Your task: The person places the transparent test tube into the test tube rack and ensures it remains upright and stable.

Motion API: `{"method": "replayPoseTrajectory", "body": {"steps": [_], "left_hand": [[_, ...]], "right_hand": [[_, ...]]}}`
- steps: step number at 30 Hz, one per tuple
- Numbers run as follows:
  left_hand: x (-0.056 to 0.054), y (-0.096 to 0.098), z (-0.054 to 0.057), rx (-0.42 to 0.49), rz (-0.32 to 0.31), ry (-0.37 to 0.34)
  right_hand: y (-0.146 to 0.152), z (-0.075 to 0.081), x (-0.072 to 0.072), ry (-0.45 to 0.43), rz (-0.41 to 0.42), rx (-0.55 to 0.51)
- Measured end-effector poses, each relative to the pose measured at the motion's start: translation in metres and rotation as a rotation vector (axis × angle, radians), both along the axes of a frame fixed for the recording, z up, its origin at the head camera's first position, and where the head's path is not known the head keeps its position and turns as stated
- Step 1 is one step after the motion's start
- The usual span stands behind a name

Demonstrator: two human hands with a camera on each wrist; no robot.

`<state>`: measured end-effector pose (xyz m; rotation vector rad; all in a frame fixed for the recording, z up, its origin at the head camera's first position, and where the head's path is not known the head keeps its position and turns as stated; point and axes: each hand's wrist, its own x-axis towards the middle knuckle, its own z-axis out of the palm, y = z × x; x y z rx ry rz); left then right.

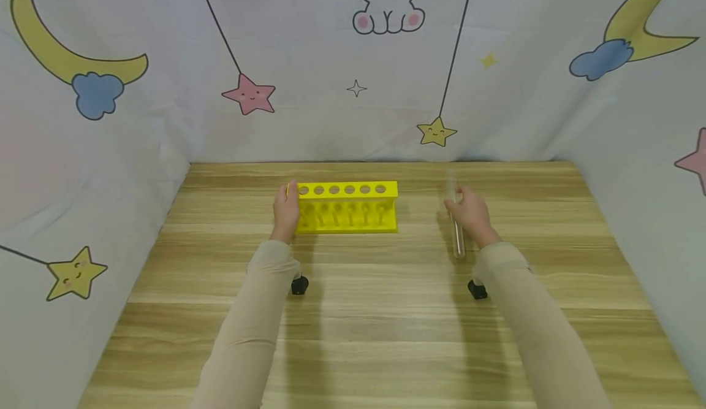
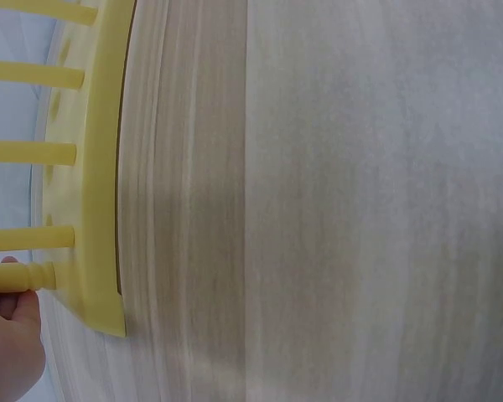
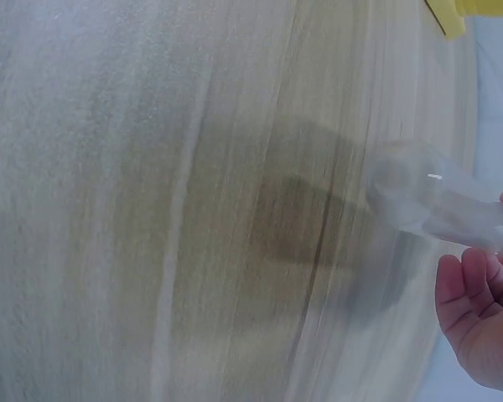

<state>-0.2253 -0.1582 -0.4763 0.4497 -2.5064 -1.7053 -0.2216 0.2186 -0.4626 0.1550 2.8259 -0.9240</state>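
Observation:
A yellow test tube rack (image 1: 347, 228) with a row of round holes along its top stands toward the back of the table. My left hand (image 1: 286, 213) grips its left end; in the left wrist view the fingers (image 2: 12, 335) curl round the end post. To the right of the rack, my right hand (image 1: 473, 213) pinches a clear glass test tube (image 1: 459, 240). The tube stands roughly upright, its rounded bottom toward me. The right wrist view shows this test tube (image 3: 436, 188) over the table, blurred, with several curled fingers beside it. No tube shows in the rack.
The wood-grain table (image 1: 386, 335) has white printed cloth (image 1: 309, 41) behind it and at both sides. Black camera mounts (image 1: 299, 285) hang beneath the wrists. Between the rack and the right hand lies bare table surface.

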Motion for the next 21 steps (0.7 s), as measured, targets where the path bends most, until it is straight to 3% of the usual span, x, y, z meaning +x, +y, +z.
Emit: {"method": "replayPoseTrajectory", "body": {"steps": [21], "left_hand": [[-0.003, 0.0, -0.004, -0.014, 0.016, 0.028]], "right_hand": [[-0.002, 0.013, -0.004, 0.085, -0.02, -0.053]]}}
